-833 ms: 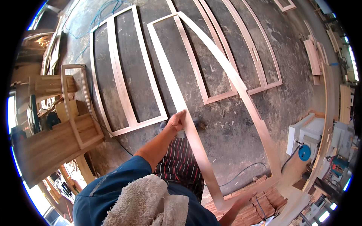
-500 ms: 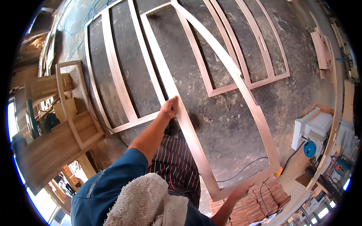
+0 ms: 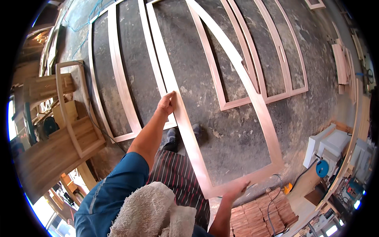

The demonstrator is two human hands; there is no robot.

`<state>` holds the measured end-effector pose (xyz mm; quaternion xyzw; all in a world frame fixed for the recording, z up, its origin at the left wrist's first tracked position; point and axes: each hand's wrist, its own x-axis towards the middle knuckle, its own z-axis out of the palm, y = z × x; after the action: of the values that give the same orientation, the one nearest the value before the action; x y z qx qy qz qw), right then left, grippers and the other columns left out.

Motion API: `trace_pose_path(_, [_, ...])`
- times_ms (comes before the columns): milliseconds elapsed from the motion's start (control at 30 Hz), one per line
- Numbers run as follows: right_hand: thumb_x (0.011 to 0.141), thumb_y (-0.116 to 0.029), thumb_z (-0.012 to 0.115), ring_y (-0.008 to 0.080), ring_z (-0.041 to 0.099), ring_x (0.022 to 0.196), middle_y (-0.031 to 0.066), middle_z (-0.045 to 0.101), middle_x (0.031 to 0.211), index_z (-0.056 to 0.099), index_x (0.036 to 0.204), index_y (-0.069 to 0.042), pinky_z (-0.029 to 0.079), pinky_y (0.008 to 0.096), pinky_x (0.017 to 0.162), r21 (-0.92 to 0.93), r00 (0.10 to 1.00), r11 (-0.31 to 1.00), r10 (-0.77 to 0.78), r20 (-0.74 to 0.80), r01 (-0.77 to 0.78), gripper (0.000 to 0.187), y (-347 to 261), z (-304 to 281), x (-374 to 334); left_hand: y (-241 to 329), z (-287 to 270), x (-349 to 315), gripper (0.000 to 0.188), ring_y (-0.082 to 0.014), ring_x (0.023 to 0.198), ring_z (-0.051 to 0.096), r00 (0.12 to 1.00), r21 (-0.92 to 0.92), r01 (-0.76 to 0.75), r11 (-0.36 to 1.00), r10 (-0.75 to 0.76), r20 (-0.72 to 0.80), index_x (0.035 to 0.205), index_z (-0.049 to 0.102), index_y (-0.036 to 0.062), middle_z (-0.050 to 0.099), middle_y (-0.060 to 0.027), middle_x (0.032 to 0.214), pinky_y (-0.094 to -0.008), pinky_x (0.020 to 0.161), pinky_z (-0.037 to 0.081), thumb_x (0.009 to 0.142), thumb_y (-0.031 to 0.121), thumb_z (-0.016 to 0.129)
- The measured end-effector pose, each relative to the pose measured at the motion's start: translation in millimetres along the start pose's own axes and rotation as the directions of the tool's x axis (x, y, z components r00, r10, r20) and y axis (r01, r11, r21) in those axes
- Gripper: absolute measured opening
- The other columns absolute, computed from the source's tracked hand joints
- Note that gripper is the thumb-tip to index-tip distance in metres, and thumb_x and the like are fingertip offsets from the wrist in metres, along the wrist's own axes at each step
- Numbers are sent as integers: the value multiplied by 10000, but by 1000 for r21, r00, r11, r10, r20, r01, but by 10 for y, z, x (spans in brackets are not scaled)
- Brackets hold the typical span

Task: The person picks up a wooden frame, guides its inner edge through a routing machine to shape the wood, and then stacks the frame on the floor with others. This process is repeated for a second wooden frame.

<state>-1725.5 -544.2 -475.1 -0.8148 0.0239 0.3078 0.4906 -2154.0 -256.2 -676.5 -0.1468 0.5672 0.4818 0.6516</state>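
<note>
A long wooden frame (image 3: 186,130), pale and rectangular with an open middle, is held in front of me at a tilt, its far end reaching to the top of the view. My left hand (image 3: 166,103) grips its left side rail, thumb on top. Down at the near end, my right hand (image 3: 236,189) is closed on the short cross rail. A notch is cut into the inner edge of the frame's right rail. Beneath and beyond lie other wooden frames on the floor, one group to the left (image 3: 114,67) and another to the right (image 3: 237,103).
Stacked wooden strips (image 3: 258,215) sit near my right hand. Farther right are a white panelled piece (image 3: 327,142) and a blue disc (image 3: 322,168). A wooden workbench (image 3: 55,158) with a small frame (image 3: 68,114) stands at left. Cables cross the concrete floor (image 3: 233,146).
The held frame's near end has shifted left and away from me. Both hands have moved with it, still gripping. My shoes now show beside the frame.
</note>
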Motion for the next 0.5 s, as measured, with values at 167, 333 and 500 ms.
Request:
trace_pose_path(167, [951,-533,576,283,518,1229,138,460,1447,402,1464,-62,434,419,1041,-173,990,979,119,76,-104,717,86,931,-292,187,-229,79,232,-189,822,659,997,20,55,998,-56,49,1026,632,59,665,-52,920,-362,737,562,922,261,681])
trace_pose_path(333, [944,-469,632,302,530,1239,172,447,1442,331,1486,-131,464,457,1020,-92,817,897,432,381,-432,706,343,1647,-432,11,-472,-161,245,-227,821,648,998,141,42,989,-36,-46,1039,588,78,626,-73,926,-421,728,565,932,287,656])
trace_pose_path(500, [959,-481,599,341,491,1286,179,461,1409,322,1469,-117,423,521,1063,-105,653,813,529,541,-572,685,947,2166,-188,-442,-916,-548,305,-171,788,588,985,505,22,863,67,-157,1053,606,91,603,-50,902,-361,645,496,944,375,612])
